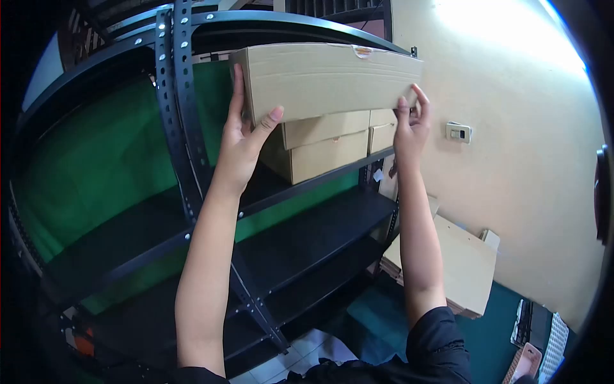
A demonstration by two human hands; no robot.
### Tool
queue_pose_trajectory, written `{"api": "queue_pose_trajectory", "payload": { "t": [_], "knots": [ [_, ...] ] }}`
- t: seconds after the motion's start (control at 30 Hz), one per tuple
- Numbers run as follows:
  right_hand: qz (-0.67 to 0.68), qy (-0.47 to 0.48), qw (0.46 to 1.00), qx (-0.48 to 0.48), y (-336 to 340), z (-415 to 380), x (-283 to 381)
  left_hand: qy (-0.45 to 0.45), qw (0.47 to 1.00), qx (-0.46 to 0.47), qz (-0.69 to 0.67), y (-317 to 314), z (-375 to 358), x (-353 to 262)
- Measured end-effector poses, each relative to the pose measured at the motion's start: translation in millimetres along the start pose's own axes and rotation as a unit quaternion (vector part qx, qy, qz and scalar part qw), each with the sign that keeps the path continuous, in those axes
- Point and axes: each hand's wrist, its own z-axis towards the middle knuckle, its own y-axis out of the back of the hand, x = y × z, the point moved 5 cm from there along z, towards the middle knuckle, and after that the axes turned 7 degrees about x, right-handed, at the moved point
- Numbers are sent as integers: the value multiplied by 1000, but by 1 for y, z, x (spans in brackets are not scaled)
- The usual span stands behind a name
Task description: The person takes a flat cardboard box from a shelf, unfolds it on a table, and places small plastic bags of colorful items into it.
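A long, closed cardboard box (332, 80) is held up between both hands at the upper shelf. My left hand (246, 137) grips its left end, with the thumb on the front face and a finger along the side. At the right end, my right hand (412, 125) holds the lower corner, thumb on the front. Below the held box, other cardboard boxes (329, 157) stand on the black metal shelf (320, 181). Whether the held box rests on them is hard to tell.
Black slotted uprights (182, 115) and lower shelves (313, 224) with green cloth (96, 173) behind lie left and below. A stack of flat cardboard (464, 262) sits at lower right, near a wall switch (458, 133) and a pink tray (524, 365).
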Motion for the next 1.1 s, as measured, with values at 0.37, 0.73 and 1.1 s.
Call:
{"api": "queue_pose_trajectory", "payload": {
  "t": [0.37, 0.73, 1.1],
  "knots": [
    [-170, -80, 980, 70, 16, 41, -161, 79, 937, -99, 325, 21, 55, 147],
    [-206, -128, 963, 117, 31, 23, -199, 76, 936, -134, 317, 25, 69, 189],
    [-316, -166, 902, 241, 48, 23, -200, 77, 942, -198, 258, -1, 44, 192]
  ]
}}
